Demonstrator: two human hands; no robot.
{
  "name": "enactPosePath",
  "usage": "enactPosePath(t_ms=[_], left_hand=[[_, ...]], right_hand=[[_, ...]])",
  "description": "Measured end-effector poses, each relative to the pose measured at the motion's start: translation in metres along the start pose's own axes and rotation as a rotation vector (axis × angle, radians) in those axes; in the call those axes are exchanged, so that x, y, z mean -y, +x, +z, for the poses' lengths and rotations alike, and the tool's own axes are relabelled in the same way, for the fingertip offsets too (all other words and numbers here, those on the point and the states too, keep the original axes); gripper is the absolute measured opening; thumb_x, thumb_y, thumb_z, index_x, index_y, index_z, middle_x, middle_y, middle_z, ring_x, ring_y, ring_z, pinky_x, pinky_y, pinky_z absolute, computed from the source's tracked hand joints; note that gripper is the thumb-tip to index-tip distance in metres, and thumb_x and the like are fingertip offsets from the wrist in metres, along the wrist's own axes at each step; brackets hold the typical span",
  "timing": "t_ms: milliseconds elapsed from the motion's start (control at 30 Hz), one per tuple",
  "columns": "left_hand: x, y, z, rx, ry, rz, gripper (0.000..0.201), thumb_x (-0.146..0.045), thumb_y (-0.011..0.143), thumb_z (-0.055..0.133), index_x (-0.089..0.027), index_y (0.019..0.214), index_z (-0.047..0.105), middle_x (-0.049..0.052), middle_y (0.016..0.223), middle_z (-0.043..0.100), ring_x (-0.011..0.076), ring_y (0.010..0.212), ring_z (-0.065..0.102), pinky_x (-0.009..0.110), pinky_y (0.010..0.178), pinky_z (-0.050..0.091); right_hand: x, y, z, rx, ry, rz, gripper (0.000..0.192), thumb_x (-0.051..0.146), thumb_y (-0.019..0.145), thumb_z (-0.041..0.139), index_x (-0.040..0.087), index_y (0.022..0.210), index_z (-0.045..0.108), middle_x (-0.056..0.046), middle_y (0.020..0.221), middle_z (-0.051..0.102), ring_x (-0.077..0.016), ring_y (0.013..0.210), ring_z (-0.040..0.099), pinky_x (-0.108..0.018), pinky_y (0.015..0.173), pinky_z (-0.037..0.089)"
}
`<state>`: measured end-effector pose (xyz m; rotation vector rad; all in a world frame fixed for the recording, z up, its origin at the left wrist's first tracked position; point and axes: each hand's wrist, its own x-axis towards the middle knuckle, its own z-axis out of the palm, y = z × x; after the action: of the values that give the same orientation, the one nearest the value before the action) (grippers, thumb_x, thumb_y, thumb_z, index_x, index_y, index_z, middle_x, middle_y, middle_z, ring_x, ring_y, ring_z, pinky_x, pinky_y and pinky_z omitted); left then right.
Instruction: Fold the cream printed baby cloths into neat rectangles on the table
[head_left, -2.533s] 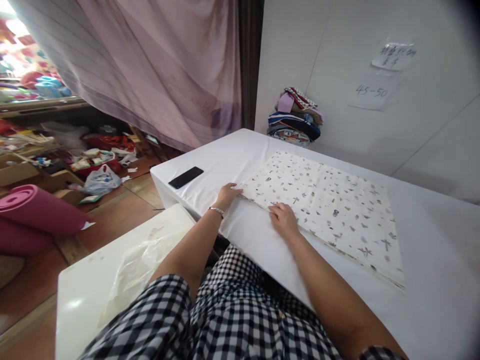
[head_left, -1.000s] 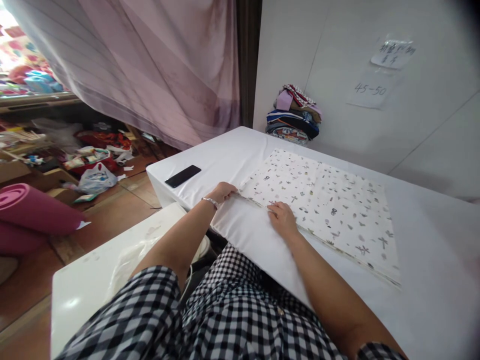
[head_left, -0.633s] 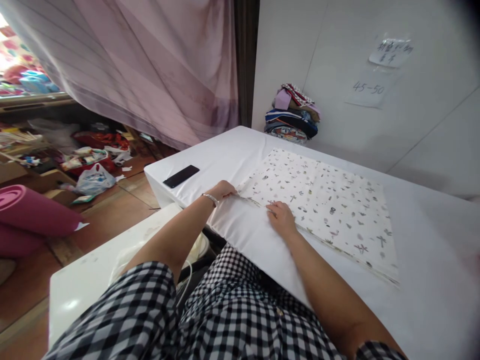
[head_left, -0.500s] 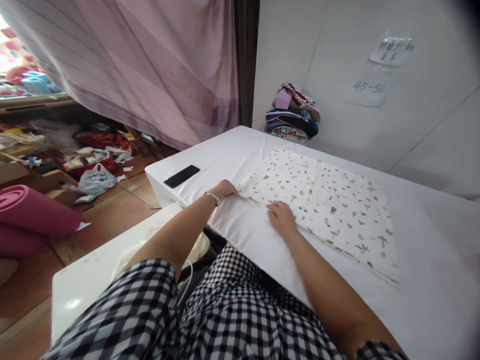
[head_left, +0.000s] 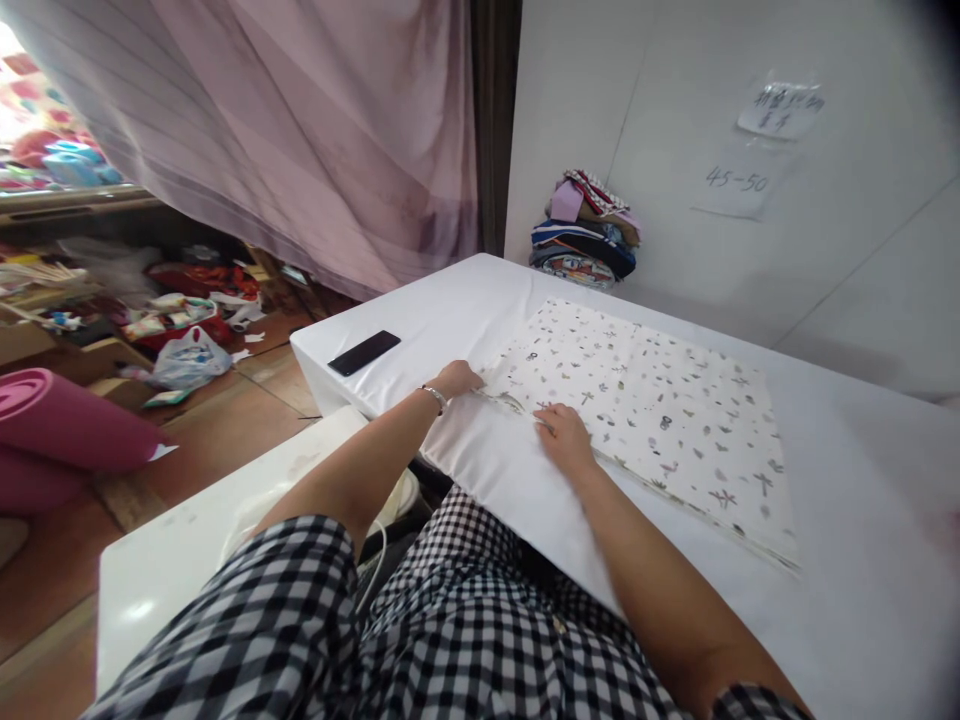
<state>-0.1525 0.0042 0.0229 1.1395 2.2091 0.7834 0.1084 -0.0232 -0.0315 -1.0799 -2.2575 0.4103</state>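
Both hands rest at the near edge of a patterned cloth (head_left: 645, 420) spread flat on a table draped in white (head_left: 862, 560). Left hand (head_left: 459, 379) sits at the cloth's near left corner, knuckles up and fingers curled down onto the hem; whether it actually pinches the fabric cannot be told from this angle. A thin bracelet (head_left: 434, 395) circles that wrist. Right hand (head_left: 564, 438) lies palm down a little further along the same edge, fingers spread loosely and pressing on the cloth rather than gripping it. Between the two hands the hem runs as a slightly raised, wavy line. The cloth itself is cream with small scattered dark motifs, appears to be several layers thick along its near right border, and covers the middle of the table top. Well apart from it, near the table's left edge, lies a dark phone (head_left: 364, 352). At the far end, against the white wall, stands a stack of folded fabrics (head_left: 586, 232) in mixed colours. Two paper notes (head_left: 757, 140) hang on the wall above the table. A pinkish curtain (head_left: 300, 130) hangs to the left, and a pink roll (head_left: 67, 430) lies on the cluttered floor.
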Motion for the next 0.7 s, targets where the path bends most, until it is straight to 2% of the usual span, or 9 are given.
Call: enactPosePath(t_ms=[133,267,500,700], left_hand=[[-0.004,-0.014,-0.002,0.033,0.138,0.031,0.014,-0.014,0.05,0.071,-0.015,0.059,0.06,0.01,0.068,0.064,0.0264,0.083,0.062,0.026,0.066,0.042],[-0.004,-0.02,-0.002,0.048,0.162,0.05,0.016,-0.018,0.053,0.071,-0.015,0.067,0.063,0.01,0.072,0.066,0.0252,0.08,0.062,0.027,0.065,0.042],[0.008,-0.016,0.001,0.014,0.068,0.06,0.032,-0.02,0.057,0.071,-0.015,0.088,0.066,0.009,0.087,0.068,0.0218,0.082,0.062,0.025,0.065,0.041],[0.019,-0.005,-0.016,-0.018,-0.075,0.075,0.04,-0.019,0.064,0.066,-0.017,0.104,0.064,0.003,0.078,0.066,0.0156,0.071,0.06,0.022,0.061,0.042]], right_hand=[[0.0,0.0,0.0,-0.007,-0.003,0.005,0.026,0.019,0.083,0.053,0.025,0.101,0.07,-0.005,0.097,0.061,-0.0212,0.095,0.052,-0.035,0.087,0.042],[0.0,-0.001,0.001,-0.012,0.009,0.013,0.025,0.019,0.083,0.053,0.024,0.1,0.071,-0.006,0.097,0.062,-0.0214,0.095,0.052,-0.036,0.087,0.042],[-0.002,-0.001,0.001,-0.033,0.019,-0.001,0.025,0.02,0.083,0.052,0.024,0.099,0.071,-0.006,0.096,0.062,-0.0212,0.094,0.053,-0.036,0.087,0.043],[0.0,-0.003,0.001,-0.038,0.074,-0.029,0.027,0.018,0.083,0.052,0.023,0.101,0.07,-0.005,0.1,0.063,-0.0208,0.096,0.054,-0.036,0.088,0.044]])
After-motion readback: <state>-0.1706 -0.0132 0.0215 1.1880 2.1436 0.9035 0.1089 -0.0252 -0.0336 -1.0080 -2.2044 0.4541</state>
